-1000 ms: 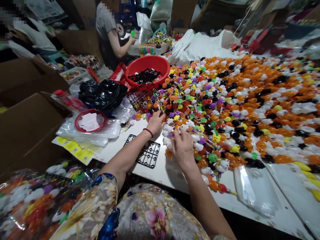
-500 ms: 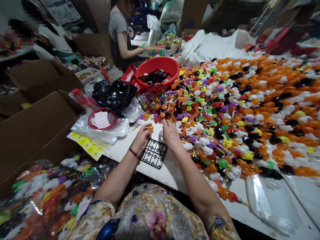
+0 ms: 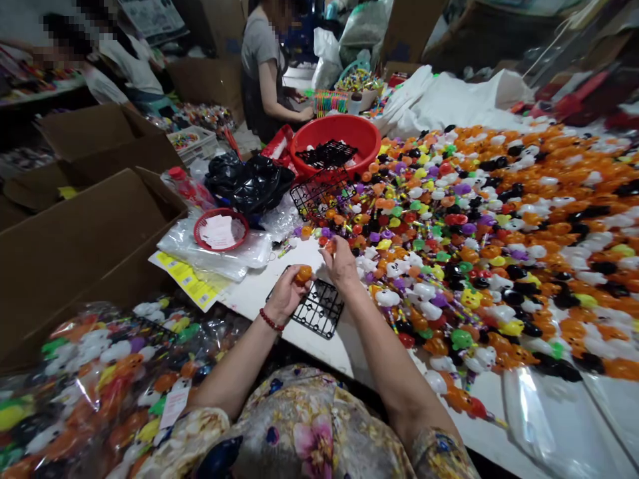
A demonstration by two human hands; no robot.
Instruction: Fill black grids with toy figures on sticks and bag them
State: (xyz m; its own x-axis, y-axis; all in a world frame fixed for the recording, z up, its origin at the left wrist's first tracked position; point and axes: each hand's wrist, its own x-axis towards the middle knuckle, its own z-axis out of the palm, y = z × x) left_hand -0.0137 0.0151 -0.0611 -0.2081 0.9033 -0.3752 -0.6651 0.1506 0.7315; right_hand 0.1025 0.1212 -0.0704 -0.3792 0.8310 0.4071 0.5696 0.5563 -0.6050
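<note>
My left hand (image 3: pixel 285 294), with a red bead bracelet at the wrist, is closed round a small orange plastic toy (image 3: pixel 303 273). It is over the left side of a black plastic grid (image 3: pixel 319 309) lying on the white tabletop. My right hand (image 3: pixel 344 267) is up and to the right of it, at the near edge of a heap of small coloured toys (image 3: pixel 414 233). Its thumb and fingers pinch a small orange-red piece (image 3: pixel 329 245), partly covered by the fingers. The two hands are apart.
Behind the grid stand a red basin (image 3: pixel 369 156) with black grids and a small red basket (image 3: pixel 222 246) of paper slips on clear bags. Open cardboard boxes (image 3: pixel 90 233) and bagged toys (image 3: pixel 100 379) flank the left. A co-worker (image 3: pixel 264 73) sits beyond.
The view has swung left. My right hand has drawn slightly left from the heap, now with an orange-red piece at its fingertips. The orange toy in my left hand shows more fully.
</note>
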